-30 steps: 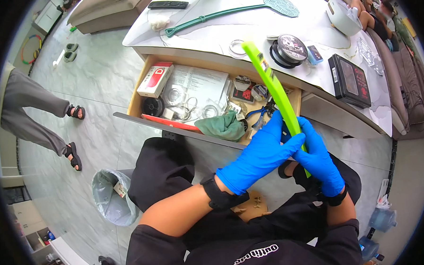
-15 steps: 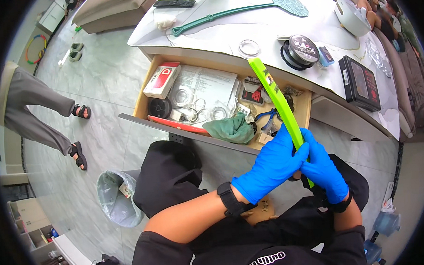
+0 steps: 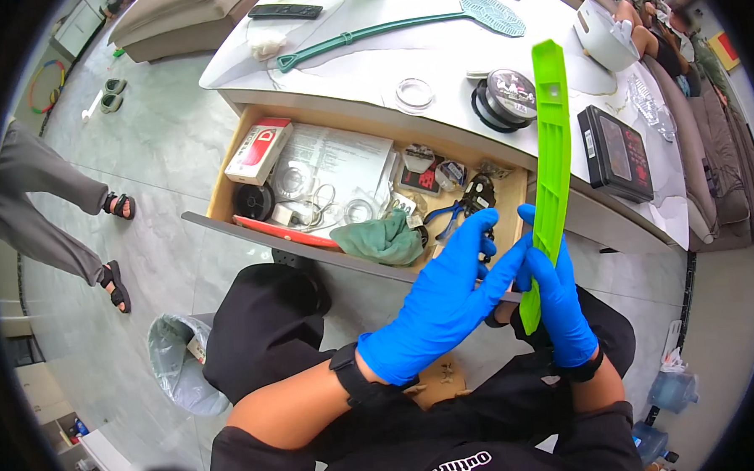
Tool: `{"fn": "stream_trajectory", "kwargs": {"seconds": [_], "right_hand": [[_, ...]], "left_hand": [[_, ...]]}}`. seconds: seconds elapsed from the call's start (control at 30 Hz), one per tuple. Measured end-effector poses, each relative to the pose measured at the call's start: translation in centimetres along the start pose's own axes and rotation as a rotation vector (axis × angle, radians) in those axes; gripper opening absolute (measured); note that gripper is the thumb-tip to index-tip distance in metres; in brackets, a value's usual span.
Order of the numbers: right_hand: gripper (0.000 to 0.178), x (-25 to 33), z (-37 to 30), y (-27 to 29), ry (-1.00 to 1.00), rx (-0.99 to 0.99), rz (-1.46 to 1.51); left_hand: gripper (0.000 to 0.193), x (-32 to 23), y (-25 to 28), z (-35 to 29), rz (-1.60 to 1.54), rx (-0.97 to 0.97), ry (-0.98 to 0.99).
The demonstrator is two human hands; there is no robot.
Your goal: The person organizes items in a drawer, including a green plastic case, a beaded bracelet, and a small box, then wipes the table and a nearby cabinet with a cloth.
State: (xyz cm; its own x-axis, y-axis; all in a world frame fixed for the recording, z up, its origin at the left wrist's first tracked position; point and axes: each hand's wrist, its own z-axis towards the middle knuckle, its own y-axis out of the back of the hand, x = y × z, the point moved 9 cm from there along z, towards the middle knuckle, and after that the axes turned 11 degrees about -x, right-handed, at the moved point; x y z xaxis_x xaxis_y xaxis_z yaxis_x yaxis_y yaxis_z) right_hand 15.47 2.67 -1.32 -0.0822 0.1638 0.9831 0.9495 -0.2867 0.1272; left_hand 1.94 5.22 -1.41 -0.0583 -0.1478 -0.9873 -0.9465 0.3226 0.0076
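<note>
A long lime-green plastic bar point(image 3: 553, 160) stands nearly upright in front of me, its hollow ribbed side in view. My right hand point(image 3: 568, 311), in a blue glove, is closed round the lower part of it. My left hand point(image 3: 439, 300), gloved the same way, has its fingers apart beside the bar's lower end; whether a fingertip touches the bar I cannot tell. Beyond my left fingers is a pulled-out drawer point(image 3: 511, 221). In it lie blue-handled pliers point(image 3: 450, 220), a green cloth point(image 3: 383, 238), papers point(image 3: 352, 148), a red-and-white box point(image 3: 258, 152) and a black spool point(image 3: 254, 202).
On the white tabletop point(image 3: 378, 75) lie a green fly swatter point(image 3: 376, 29), a remote point(image 3: 285, 11), round spools point(image 3: 510, 97) and a black case point(image 3: 616, 155). A lined bin point(image 3: 181, 366) stands on the floor at left. Another person's legs point(image 3: 47, 199) are at far left.
The bar has turned to show its ribbed side and shifted right. My left hand has let go of it and opened. The whole scene has slid slightly left in view.
</note>
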Motion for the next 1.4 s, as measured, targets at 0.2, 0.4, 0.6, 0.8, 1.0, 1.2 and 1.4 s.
{"fn": "stream_trajectory", "kwargs": {"seconds": [0.2,0.4,0.6,0.8,1.0,1.2,1.4], "right_hand": [[0.043,-2.6,0.5,0.0,-0.191,0.015,0.105],[0.057,-1.1,-1.2,-2.4,0.32,0.211,-0.36],[0.059,-1.6,-1.4,-3.2,0.158,0.268,-0.398],[0.062,-2.1,-1.5,-2.7,0.039,0.304,-0.456],[0.061,-2.3,-1.8,-2.4,0.088,0.269,-0.362],[0.066,-3.1,-1.8,-2.8,0.063,0.321,-0.278],[0.07,-2.9,-1.7,-2.6,0.15,0.26,-0.349]], "left_hand": [[0.057,1.2,-0.1,0.4,-0.054,-0.021,0.078],[0.06,1.4,-0.8,0.6,-0.059,-0.115,-0.063],[0.051,4.2,-1.4,1.1,-0.22,-0.144,0.098],[0.046,4.9,-1.4,0.8,-0.194,-0.082,0.212],[0.044,5.4,-1.7,0.6,-0.197,-0.091,0.194],[0.039,5.8,-1.6,0.4,-0.193,-0.133,0.22],[0.044,4.0,0.2,1.1,-0.104,-0.263,0.295]]}}
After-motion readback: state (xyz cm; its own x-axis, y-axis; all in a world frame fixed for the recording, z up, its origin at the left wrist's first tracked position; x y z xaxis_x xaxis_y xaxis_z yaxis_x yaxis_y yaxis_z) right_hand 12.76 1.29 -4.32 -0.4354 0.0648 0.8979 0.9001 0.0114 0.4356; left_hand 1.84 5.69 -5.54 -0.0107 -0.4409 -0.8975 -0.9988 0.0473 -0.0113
